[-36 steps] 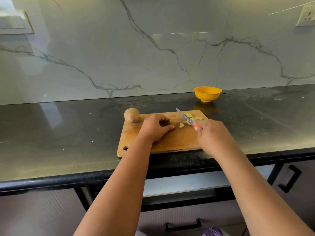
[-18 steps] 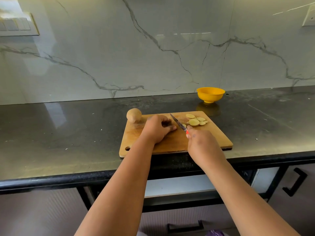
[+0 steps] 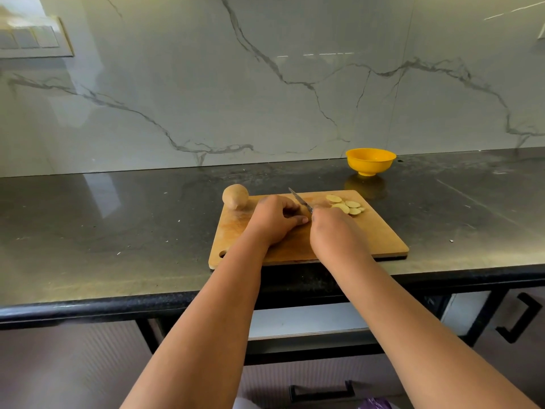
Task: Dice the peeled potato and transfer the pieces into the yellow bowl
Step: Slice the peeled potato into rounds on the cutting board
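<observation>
A wooden cutting board [image 3: 380, 240] lies at the counter's front edge. My left hand [image 3: 274, 218] curls over a potato piece on the board, and the piece is almost wholly hidden under the fingers. My right hand [image 3: 333, 234] grips a knife [image 3: 300, 199] whose blade angles up and to the left, right beside my left fingertips. Several pale round potato slices [image 3: 345, 205] lie on the board's far right part. The yellow bowl [image 3: 370, 161] stands on the counter behind the board, to the right.
A whole brown potato [image 3: 235, 196] sits at the board's far left corner. The dark stone counter [image 3: 103, 225] runs left and right, with a marble wall behind. Drawers with black handles [image 3: 519, 317] are below the counter edge.
My right hand has brought the knife left, away from the cut slices, to my left hand's fingertips. My left hand stays in place on the board.
</observation>
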`<action>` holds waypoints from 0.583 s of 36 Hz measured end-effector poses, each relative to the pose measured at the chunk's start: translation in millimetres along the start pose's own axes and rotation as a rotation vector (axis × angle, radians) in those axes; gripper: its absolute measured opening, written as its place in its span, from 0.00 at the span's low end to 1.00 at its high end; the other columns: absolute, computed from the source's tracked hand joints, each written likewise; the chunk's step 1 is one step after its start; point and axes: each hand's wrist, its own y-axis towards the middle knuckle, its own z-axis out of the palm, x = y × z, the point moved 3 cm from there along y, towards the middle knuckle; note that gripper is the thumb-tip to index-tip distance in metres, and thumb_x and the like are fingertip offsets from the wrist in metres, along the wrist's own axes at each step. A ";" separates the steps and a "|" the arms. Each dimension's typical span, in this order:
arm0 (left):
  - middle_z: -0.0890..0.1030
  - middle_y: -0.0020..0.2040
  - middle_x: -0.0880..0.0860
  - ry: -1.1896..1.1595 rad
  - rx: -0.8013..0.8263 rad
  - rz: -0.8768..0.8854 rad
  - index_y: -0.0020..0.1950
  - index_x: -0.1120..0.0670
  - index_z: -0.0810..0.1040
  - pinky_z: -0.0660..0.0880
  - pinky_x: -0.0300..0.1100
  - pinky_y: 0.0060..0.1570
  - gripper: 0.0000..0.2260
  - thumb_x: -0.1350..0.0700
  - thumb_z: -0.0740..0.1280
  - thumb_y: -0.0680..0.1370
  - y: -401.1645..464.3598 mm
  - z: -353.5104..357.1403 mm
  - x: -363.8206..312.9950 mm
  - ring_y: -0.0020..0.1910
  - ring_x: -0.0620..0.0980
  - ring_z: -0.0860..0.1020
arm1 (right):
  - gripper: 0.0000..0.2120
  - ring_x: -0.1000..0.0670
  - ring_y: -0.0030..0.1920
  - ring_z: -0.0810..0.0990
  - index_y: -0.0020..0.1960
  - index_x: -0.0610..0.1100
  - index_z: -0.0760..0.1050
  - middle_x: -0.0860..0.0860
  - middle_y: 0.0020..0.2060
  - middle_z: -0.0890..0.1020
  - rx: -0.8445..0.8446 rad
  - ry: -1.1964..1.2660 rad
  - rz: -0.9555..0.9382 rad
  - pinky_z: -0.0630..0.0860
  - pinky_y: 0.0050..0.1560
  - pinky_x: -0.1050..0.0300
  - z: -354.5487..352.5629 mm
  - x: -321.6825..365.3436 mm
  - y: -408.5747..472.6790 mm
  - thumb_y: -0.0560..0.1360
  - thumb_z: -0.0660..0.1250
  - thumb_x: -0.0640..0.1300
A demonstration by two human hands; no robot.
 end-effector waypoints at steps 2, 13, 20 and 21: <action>0.85 0.50 0.53 -0.005 -0.005 0.008 0.53 0.57 0.85 0.76 0.49 0.56 0.10 0.53 0.73 0.75 -0.2 0.7 0.6 0.50 0.51 0.80 | 0.19 0.45 0.58 0.77 0.69 0.43 0.68 0.44 0.59 0.76 0.041 -0.016 0.009 0.75 0.51 0.54 -1.8 3.0 3.9 0.79 0.63 0.35; 0.82 0.51 0.48 -0.070 -0.013 0.030 0.55 0.56 0.84 0.72 0.36 0.54 0.12 0.54 0.75 0.74 -1.3 1.8 1.6 0.49 0.43 0.76 | 0.20 0.44 0.62 0.75 0.70 0.42 0.68 0.43 0.63 0.74 0.103 -0.052 0.014 0.74 0.59 0.53 -8.4 -4.8 -4.8 0.79 0.63 0.36; 0.83 0.53 0.50 -0.039 -0.011 0.024 0.57 0.56 0.83 0.69 0.35 0.51 0.12 0.53 0.73 0.76 -1.5 0.8 -1.0 0.49 0.43 0.75 | 0.22 0.44 0.61 0.76 0.70 0.42 0.68 0.44 0.62 0.75 0.110 -0.043 0.029 0.74 0.59 0.52 -8.1 -2.8 2.7 0.77 0.65 0.34; 0.83 0.54 0.51 -0.035 -0.011 0.017 0.57 0.56 0.83 0.69 0.35 0.52 0.12 0.52 0.73 0.76 -1.4 1.1 -0.5 0.49 0.43 0.75 | 0.22 0.44 0.61 0.76 0.70 0.42 0.67 0.43 0.62 0.75 0.118 -0.052 0.021 0.74 0.60 0.52 -5.7 -3.2 3.4 0.78 0.65 0.34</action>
